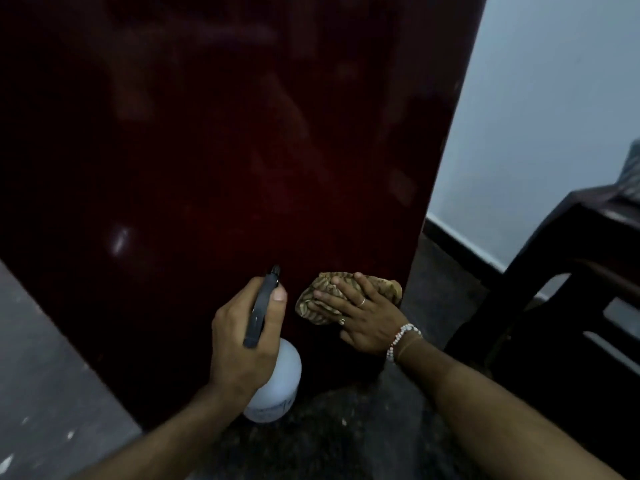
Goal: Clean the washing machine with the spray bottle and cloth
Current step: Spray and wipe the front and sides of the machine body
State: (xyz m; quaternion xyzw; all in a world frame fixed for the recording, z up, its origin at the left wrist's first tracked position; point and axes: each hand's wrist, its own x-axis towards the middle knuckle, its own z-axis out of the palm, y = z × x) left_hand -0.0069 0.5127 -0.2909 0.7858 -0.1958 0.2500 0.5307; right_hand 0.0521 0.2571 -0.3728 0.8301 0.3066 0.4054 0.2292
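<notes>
2 hands work low on the washing machine, whose glossy dark red side panel fills most of the view and stands on a dark, speckled floor. The right hand lies flat and open, fingers spread, pressing a bunched tan patterned cloth against the panel near its lower right edge; the hand covers much of the cloth, which shows above and to the left of the fingers. Just beside it, the left hand is wrapped closed around the neck of the spray bottle, thumb lying along the black trigger head, whose nozzle points at the panel close by. The bottle's body is white and opaque-looking, so whether liquid is inside, or how much, cannot be told. The step in hand appears to be wiping the lower part of the side panel, with the sprayer held ready. The panel shows faint smears and reflections higher up, so a good deal of surface probably remains. The next move likely calls for firm pressure on the cloth while sweeping it across the panel, or a squeeze of the trigger aimed at a fresh patch. Further out, a pale wall with a dark skirting stands to the right, and a dark wooden piece of furniture sits near the right edge.
</notes>
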